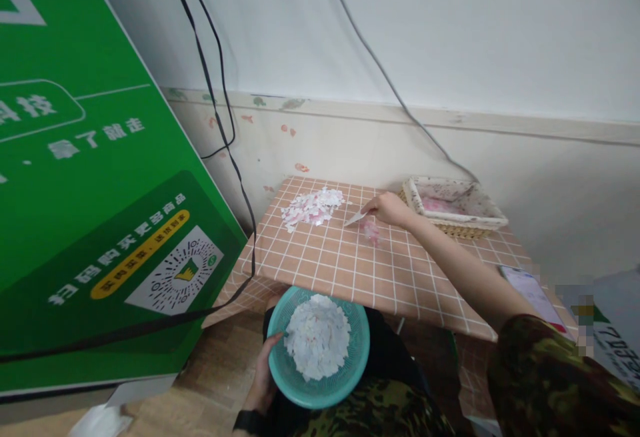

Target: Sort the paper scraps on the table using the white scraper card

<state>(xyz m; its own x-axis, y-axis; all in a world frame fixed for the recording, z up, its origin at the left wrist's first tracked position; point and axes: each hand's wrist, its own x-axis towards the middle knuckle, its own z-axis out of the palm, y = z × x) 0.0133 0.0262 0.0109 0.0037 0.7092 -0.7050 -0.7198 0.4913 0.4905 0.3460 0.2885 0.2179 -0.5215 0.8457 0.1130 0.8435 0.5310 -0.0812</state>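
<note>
On my lap rests a round teal plastic colander [361, 357] heaped with small white flakes [319, 337] that look like paper scraps. My left hand [265, 367] grips its left rim, fingers over the edge. Over the table my right hand [391, 209] pinches a flat white slip [355, 218], likely paper, pointing down and left to the cloth. Just beneath that hand lies a small, clear-and-pink crumpled piece [371, 231]. Left of it, a loose pile of white and pink scraps [313, 207] is spread on the checked tablecloth [320, 257].
A wicker basket [465, 229] with a cloth lining and pinkish contents stands at the table's back right. A phone-like flat object [535, 293] lies at the right edge. A green sign [100, 223] fills the left, with a black cable [245, 190] hanging before it.
</note>
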